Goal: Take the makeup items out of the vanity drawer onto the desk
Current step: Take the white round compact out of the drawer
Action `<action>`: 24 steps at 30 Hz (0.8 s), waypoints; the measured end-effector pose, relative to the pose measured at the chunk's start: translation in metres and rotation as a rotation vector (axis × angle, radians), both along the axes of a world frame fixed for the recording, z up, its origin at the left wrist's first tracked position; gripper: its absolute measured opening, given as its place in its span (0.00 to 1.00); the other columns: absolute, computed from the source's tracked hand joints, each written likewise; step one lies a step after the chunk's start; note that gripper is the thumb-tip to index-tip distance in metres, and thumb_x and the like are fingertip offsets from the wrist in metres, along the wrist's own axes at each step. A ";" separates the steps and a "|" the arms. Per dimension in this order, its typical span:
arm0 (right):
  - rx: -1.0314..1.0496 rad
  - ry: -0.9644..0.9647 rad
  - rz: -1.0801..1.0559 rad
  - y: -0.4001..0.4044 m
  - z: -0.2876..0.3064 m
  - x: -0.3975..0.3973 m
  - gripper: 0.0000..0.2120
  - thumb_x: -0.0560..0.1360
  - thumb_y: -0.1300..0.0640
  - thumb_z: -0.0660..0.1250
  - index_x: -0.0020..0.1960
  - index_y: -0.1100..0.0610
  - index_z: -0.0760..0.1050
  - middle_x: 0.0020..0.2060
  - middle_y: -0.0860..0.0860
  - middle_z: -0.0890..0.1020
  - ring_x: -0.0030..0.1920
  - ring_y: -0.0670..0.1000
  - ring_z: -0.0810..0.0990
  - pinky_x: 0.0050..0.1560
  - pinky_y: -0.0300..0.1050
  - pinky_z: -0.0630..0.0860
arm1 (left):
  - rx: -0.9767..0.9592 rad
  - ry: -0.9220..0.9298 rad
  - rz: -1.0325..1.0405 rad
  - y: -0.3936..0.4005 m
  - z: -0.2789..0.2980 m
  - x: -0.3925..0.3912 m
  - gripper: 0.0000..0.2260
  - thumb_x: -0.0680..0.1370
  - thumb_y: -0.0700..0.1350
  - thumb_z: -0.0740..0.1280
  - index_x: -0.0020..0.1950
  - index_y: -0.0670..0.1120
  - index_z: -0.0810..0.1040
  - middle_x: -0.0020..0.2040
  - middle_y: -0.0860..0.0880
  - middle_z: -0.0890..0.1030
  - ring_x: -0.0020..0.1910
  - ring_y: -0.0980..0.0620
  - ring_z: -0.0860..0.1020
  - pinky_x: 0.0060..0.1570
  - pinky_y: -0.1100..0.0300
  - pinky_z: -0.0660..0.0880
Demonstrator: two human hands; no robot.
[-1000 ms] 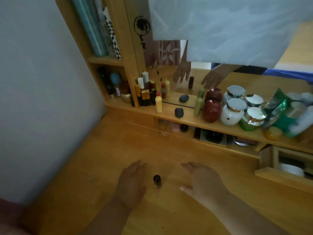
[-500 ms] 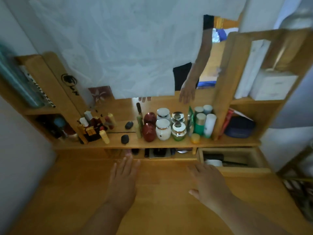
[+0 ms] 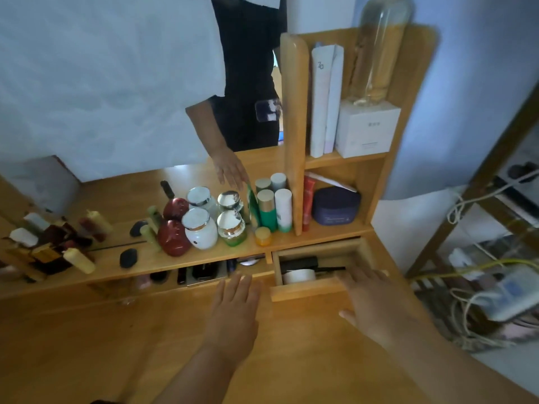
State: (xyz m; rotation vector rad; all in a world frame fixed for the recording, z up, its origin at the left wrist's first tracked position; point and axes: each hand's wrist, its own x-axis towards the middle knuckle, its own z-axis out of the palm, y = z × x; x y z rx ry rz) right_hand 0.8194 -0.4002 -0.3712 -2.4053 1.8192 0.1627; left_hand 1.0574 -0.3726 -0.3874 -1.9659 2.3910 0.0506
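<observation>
The small wooden vanity drawer (image 3: 306,290) is pulled out under the shelf at the right. Inside lie a black tube (image 3: 300,262), a thin black pencil (image 3: 331,269) and a round white compact (image 3: 299,276). My right hand (image 3: 373,304) hovers over the drawer's front right corner, fingers spread, holding nothing. My left hand (image 3: 234,310) lies flat and open on the wooden desk (image 3: 116,345), just left of the drawer front.
The shelf (image 3: 140,265) above carries a red jar (image 3: 173,239), white jars (image 3: 201,228), green bottles (image 3: 267,211) and lipsticks (image 3: 49,255) at the left. Compacts sit in the slot below. A mirror (image 3: 248,83) partly covered with white paper stands behind. A wire rack with cables (image 3: 481,287) is at the right.
The view has swung right and up, away from the small dark bottle left on the desk. Both hands moved forward; the right one now reaches the open drawer.
</observation>
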 end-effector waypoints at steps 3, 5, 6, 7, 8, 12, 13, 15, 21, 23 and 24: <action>-0.016 0.010 0.009 -0.008 -0.009 -0.005 0.31 0.74 0.44 0.64 0.73 0.50 0.58 0.71 0.50 0.65 0.71 0.52 0.62 0.71 0.51 0.58 | -0.002 0.000 -0.016 -0.009 -0.009 -0.011 0.28 0.78 0.49 0.58 0.74 0.51 0.49 0.77 0.48 0.51 0.75 0.47 0.44 0.71 0.49 0.36; -0.019 0.014 0.011 -0.014 -0.014 -0.006 0.30 0.74 0.45 0.64 0.72 0.50 0.58 0.70 0.50 0.65 0.71 0.52 0.62 0.71 0.50 0.58 | -0.005 -0.001 -0.016 -0.015 -0.015 -0.017 0.26 0.78 0.49 0.58 0.74 0.51 0.52 0.76 0.49 0.54 0.75 0.47 0.46 0.72 0.48 0.38; -0.027 0.016 0.014 -0.016 -0.017 -0.006 0.29 0.74 0.45 0.64 0.72 0.50 0.59 0.70 0.50 0.65 0.71 0.53 0.62 0.71 0.50 0.58 | -0.014 -0.004 -0.016 -0.018 -0.019 -0.019 0.25 0.78 0.49 0.59 0.73 0.51 0.55 0.75 0.49 0.56 0.75 0.47 0.47 0.73 0.47 0.39; -0.035 0.016 0.018 -0.018 -0.020 -0.006 0.28 0.75 0.46 0.64 0.71 0.50 0.60 0.70 0.51 0.65 0.71 0.53 0.62 0.71 0.50 0.59 | -0.027 -0.007 -0.020 -0.020 -0.022 -0.021 0.23 0.77 0.49 0.60 0.72 0.50 0.59 0.74 0.49 0.60 0.75 0.46 0.50 0.73 0.47 0.42; -0.044 0.014 0.021 -0.020 -0.023 -0.007 0.26 0.75 0.47 0.63 0.70 0.51 0.61 0.70 0.51 0.66 0.71 0.53 0.62 0.71 0.50 0.59 | -0.029 -0.013 -0.020 -0.022 -0.024 -0.022 0.22 0.76 0.49 0.63 0.69 0.50 0.64 0.71 0.48 0.66 0.74 0.45 0.56 0.73 0.45 0.47; -0.108 0.000 0.025 -0.026 -0.030 -0.007 0.17 0.77 0.53 0.61 0.66 0.50 0.69 0.67 0.50 0.70 0.67 0.52 0.67 0.68 0.49 0.62 | -0.119 0.025 0.000 -0.032 -0.035 -0.020 0.15 0.63 0.47 0.76 0.48 0.50 0.80 0.51 0.49 0.81 0.59 0.44 0.76 0.66 0.44 0.61; -0.128 -0.004 0.025 -0.028 -0.032 -0.007 0.16 0.77 0.54 0.60 0.64 0.50 0.71 0.65 0.50 0.72 0.66 0.52 0.69 0.67 0.48 0.64 | -0.129 0.034 0.001 -0.034 -0.036 -0.020 0.13 0.63 0.47 0.76 0.46 0.50 0.80 0.50 0.50 0.81 0.57 0.44 0.76 0.65 0.44 0.61; -0.154 -0.002 0.023 -0.028 -0.034 -0.008 0.13 0.76 0.57 0.61 0.59 0.51 0.75 0.61 0.50 0.76 0.62 0.52 0.73 0.63 0.47 0.67 | -0.159 0.040 -0.001 -0.034 -0.037 -0.020 0.11 0.63 0.45 0.76 0.43 0.50 0.81 0.50 0.50 0.81 0.58 0.44 0.76 0.65 0.42 0.65; -0.222 0.004 -0.002 -0.022 -0.041 -0.012 0.14 0.52 0.59 0.81 0.35 0.52 0.82 0.39 0.50 0.84 0.39 0.51 0.83 0.41 0.45 0.80 | -0.221 0.056 -0.040 -0.027 -0.041 -0.019 0.07 0.64 0.45 0.76 0.39 0.52 0.81 0.48 0.51 0.81 0.60 0.44 0.73 0.63 0.42 0.57; -0.239 0.002 0.011 -0.019 -0.043 -0.012 0.14 0.50 0.60 0.82 0.32 0.52 0.82 0.36 0.50 0.83 0.36 0.51 0.83 0.38 0.44 0.79 | -0.230 0.061 -0.072 -0.023 -0.042 -0.019 0.07 0.64 0.46 0.75 0.40 0.51 0.81 0.45 0.52 0.82 0.58 0.45 0.76 0.63 0.42 0.58; -0.234 -0.005 0.014 -0.017 -0.044 -0.012 0.14 0.50 0.60 0.82 0.32 0.52 0.82 0.35 0.50 0.83 0.36 0.51 0.82 0.37 0.44 0.79 | -0.232 0.068 -0.080 -0.022 -0.042 -0.019 0.07 0.64 0.46 0.75 0.41 0.51 0.82 0.43 0.52 0.82 0.56 0.46 0.78 0.62 0.42 0.58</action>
